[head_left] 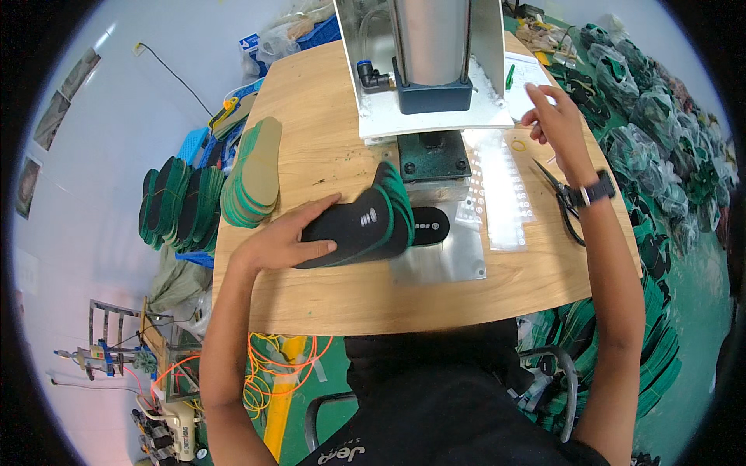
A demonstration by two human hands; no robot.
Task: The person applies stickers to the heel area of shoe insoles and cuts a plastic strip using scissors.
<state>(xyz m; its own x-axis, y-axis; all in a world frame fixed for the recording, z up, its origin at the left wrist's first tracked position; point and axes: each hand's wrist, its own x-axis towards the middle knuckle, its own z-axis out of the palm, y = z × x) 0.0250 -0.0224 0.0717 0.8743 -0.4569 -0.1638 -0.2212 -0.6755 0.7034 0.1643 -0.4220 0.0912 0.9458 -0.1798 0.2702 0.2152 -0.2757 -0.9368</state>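
My left grip [291, 237] presses flat on the black insole stack [365, 225] mid-counter [326, 147], while my right grip [552, 116] pinches a sticker sheet [501, 186] near the far right edge.

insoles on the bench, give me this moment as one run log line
left hand: resting on black insole stack | right hand: at papers past press | scissors: on table
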